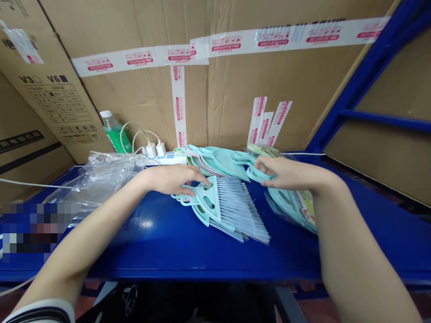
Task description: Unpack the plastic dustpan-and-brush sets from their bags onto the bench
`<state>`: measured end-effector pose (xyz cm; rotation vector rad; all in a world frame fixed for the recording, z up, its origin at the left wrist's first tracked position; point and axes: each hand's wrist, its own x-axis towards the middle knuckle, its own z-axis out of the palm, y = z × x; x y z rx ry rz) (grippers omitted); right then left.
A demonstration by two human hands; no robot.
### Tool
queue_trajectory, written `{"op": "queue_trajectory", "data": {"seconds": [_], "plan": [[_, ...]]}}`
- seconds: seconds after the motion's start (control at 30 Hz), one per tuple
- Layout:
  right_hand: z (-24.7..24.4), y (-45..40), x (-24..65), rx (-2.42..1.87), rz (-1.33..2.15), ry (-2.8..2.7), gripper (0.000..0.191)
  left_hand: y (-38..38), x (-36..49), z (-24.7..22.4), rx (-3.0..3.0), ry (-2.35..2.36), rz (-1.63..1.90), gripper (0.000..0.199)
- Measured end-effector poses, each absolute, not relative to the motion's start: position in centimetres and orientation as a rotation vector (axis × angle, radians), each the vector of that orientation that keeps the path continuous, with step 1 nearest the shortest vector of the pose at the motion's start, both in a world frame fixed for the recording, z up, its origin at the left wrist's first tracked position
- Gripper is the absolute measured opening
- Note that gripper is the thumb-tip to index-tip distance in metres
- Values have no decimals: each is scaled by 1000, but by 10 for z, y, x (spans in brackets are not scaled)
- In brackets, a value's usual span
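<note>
My left hand (175, 177) grips a mint-green hand brush (204, 197) by its upper end, thumb and fingers closed around it. The brush lies on at least one more brush, its pale grey-blue bristles pointing toward the front right. My right hand (279, 172) has its fingers closed on the looped handle of a mint-green dustpan (257, 174); which pan that handle joins is partly hidden. Behind the hands lies a stack of dustpans (224, 161) in mint, pink and green. Beneath my right forearm is a mint-green set in clear plastic packaging (291, 206) with a printed card.
The blue table (151, 251) backs onto large taped cardboard boxes (134, 27). Crumpled clear plastic (97, 179) lies left. A power strip (168, 158) with white chargers and cables stands beside a green-labelled bottle (116, 134). A blue metal frame (357, 85) rises at right.
</note>
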<state>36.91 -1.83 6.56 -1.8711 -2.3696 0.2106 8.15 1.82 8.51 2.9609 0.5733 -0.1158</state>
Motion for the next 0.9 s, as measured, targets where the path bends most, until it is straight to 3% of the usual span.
{"op": "queue_trajectory", "data": {"seconds": [0.47, 0.63, 0.9], "plan": [[66, -22, 362, -1808, 195, -2408, 19, 13, 89, 81, 2991, 497, 37, 33], [65, -24, 356, -1830, 257, -2380, 22, 13, 88, 74, 2997, 510, -37, 42], [62, -32, 331, -1575, 411, -2574, 29, 8, 85, 79, 3062, 536, 36, 39]]}}
